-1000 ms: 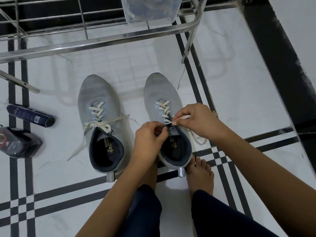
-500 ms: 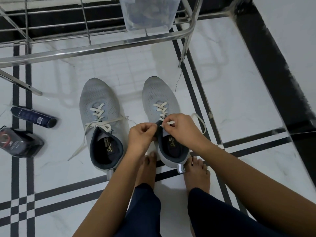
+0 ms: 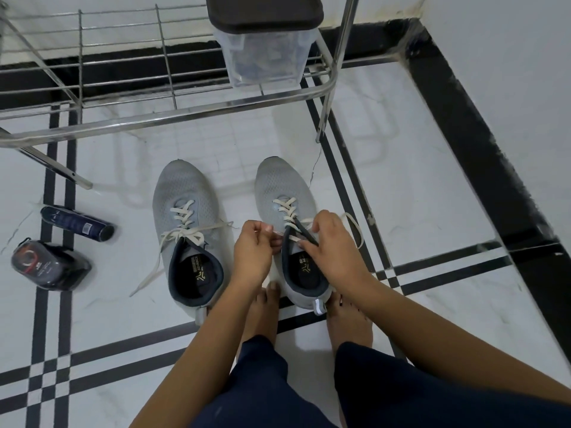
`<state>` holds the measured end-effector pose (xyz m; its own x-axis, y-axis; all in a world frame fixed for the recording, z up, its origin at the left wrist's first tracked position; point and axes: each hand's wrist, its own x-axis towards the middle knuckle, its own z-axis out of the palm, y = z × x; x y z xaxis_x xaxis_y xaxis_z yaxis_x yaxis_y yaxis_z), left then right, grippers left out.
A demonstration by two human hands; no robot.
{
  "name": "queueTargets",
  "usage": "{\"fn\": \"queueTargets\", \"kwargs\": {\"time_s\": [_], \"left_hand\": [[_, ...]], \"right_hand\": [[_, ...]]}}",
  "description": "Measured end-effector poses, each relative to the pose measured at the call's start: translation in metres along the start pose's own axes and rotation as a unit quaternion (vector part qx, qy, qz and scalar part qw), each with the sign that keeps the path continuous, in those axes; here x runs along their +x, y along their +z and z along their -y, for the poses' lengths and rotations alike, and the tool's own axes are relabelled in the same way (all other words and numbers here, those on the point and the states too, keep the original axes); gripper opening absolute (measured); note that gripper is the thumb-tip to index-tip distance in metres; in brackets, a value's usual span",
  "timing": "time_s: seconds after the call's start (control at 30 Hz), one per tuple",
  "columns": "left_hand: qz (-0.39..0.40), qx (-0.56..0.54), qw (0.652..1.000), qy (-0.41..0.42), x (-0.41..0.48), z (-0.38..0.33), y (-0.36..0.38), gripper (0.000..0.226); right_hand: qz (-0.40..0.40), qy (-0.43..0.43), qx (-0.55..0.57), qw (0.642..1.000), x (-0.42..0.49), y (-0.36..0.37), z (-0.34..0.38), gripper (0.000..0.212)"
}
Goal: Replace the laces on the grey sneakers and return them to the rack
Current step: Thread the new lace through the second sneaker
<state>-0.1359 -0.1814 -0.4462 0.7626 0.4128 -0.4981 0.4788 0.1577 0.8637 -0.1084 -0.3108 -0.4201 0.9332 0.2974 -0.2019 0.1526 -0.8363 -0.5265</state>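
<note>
Two grey sneakers stand side by side on the white floor, toes toward the rack. The left sneaker (image 3: 182, 211) has cream laces threaded, their ends trailing loose over the floor. The right sneaker (image 3: 279, 189) has a cream lace (image 3: 285, 208) crossed through its lower eyelets. My left hand (image 3: 255, 245) pinches one end of that lace at the shoe's left side. My right hand (image 3: 332, 242) rests on the dark tongue and grips the other end, which loops out to the right. The steel shoe rack (image 3: 173, 114) stands just beyond the toes.
A clear plastic box with a dark lid (image 3: 265, 41) sits on the rack's right end. On the floor to the left lie a dark blue spray can (image 3: 78, 223) and a black packet (image 3: 46, 264). My bare feet are behind the right sneaker. A black-skirted wall closes the right side.
My hands have shifted slightly on the right sneaker's lace; the right hand has dropped onto the tongue and a loop of lace now swings out to the right. The camera has tilted up a little.
</note>
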Motion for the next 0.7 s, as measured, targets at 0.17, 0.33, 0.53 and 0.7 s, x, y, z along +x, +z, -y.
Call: {"fn": "queueTargets", "kwargs": {"time_s": [0.17,0.33,0.53,0.7], "left_hand": [[-0.03,-0.068,0.997,0.021,-0.007,-0.009,-0.002,0.015],[-0.116,-0.337,0.934,0.019,0.003,-0.019,-0.025,0.019],[0.005,-0.052,0.999,-0.004,-0.013,0.009,0.001,0.005],[-0.053,-0.051,0.997,0.011,-0.002,0.002,0.0,0.013]], "right_hand": [[-0.005,0.041,0.061,0.997,0.002,0.0,-0.002,0.022],[0.004,0.052,0.051,0.997,0.006,0.0,-0.002,0.021],[0.004,0.072,0.043,0.996,0.009,-0.003,0.002,0.024],[0.011,0.084,0.046,0.995,0.01,-0.006,0.0,0.024]]}}
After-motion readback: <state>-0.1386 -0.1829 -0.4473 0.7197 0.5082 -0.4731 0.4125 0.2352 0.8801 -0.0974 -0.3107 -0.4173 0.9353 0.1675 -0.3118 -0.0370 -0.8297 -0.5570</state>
